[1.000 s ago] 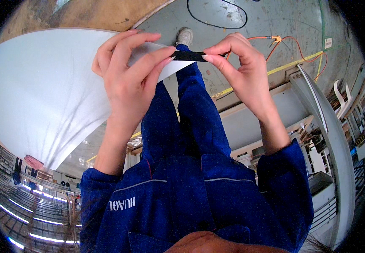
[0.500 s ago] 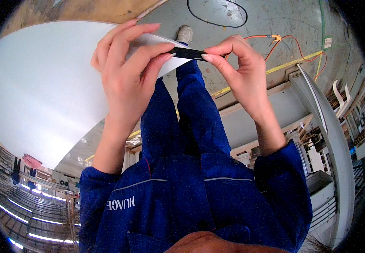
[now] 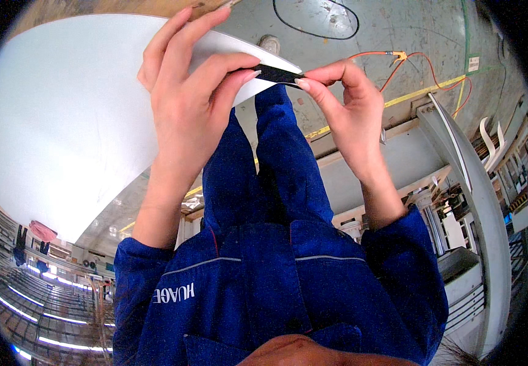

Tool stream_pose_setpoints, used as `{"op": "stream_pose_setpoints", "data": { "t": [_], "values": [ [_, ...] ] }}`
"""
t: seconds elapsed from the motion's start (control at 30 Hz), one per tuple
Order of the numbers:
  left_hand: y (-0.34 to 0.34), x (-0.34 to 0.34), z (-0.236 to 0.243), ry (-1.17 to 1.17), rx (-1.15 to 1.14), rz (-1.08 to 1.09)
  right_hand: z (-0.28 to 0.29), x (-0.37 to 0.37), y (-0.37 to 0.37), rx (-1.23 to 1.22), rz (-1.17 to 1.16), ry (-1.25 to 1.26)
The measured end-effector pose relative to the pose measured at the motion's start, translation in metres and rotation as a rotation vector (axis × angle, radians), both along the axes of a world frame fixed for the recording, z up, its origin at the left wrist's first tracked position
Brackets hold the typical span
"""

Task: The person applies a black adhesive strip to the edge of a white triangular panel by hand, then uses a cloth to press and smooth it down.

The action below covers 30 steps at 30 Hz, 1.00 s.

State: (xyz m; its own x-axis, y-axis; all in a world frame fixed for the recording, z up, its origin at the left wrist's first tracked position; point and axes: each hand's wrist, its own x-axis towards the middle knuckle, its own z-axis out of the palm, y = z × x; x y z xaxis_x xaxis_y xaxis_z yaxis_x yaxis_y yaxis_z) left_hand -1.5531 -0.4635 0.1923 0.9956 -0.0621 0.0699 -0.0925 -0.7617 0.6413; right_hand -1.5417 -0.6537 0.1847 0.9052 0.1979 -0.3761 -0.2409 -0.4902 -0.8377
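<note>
Grip paired in pinches: left hand (image 3: 188, 100) and right hand (image 3: 350, 108) clasp a black strip (image 3: 277, 74), apparently steadying its span against a white sheet's (image 3: 68, 116) tapering corner.

1. Upper centre: the strip (image 3: 278, 74) lies between the left hand (image 3: 195, 88) and the right hand (image 3: 348, 97), before the right end of the sheet (image 3: 62, 116).
2. Left: the sheet extends behind the left hand.
3. Top centre: a cable (image 3: 325, 39) on the floor (image 3: 423, 27).
4. Upper right: a hose (image 3: 371, 53) on the floor, below the cable.
</note>
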Motion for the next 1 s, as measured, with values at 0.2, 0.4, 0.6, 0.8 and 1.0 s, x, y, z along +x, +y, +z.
{"op": "stream_pose_setpoints", "data": {
  "t": [0.2, 0.4, 0.6, 0.8, 1.0],
  "values": [
    [0.003, -0.002, 0.0, 0.013, -0.055, -0.011, -0.002, -0.01, 0.001, 0.02, -0.056, 0.023],
    [0.008, -0.005, 0.001, 0.014, -0.04, -0.016, -0.001, -0.015, 0.006, 0.053, -0.061, 0.054],
    [0.014, -0.01, 0.001, 0.023, -0.031, -0.018, 0.0, -0.022, 0.012, 0.019, -0.065, 0.063],
    [0.023, -0.009, 0.004, 0.122, -0.086, 0.005, 0.0, -0.029, 0.021, 0.041, -0.085, 0.063],
    [0.029, -0.02, 0.002, 0.064, -0.051, -0.022, 0.0, -0.034, 0.027, 0.032, -0.04, 0.056]
  ]
}}
